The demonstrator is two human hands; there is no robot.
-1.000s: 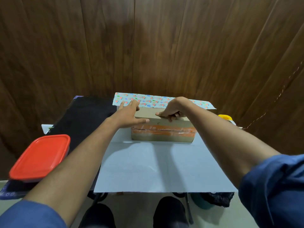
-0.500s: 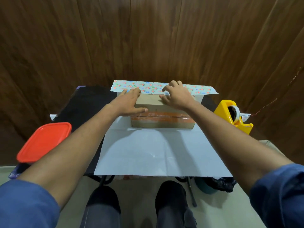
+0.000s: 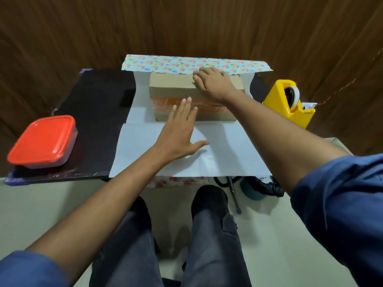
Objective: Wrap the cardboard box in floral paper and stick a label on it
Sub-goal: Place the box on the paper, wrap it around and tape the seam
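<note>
Half a second earlier both hands had lain on top of the cardboard box [image 3: 172,85]; by this moment the left hand [image 3: 179,133] had come off it and lay flat, fingers straight and together, thumb spread, over the white underside of the floral paper [image 3: 228,154], its fingertips reaching the box's orange-taped near face. The right hand [image 3: 213,84] had stayed on the box top toward its right end, fingers loosely bent and pressing down at the far edge where the printed side of the paper folded over; whether it pinched that flap could not be told from this angle. The box sat at the far middle of the black table [image 3: 93,125], its long axis running left to right, one long face toward the person. White paper stood up at both short ends of the box, and the sheet's near edge overhung the table's front edge. To the left, well apart from the paper, a red-lidded container [image 3: 43,139] sat near the table's front left corner, with bare black surface between it and the sheet. To the right, a yellow tape dispenser [image 3: 290,102] stood just beside the paper's raised right end, near the table's right edge. Room to move lay mainly on the left and over the near half of the sheet.
</note>
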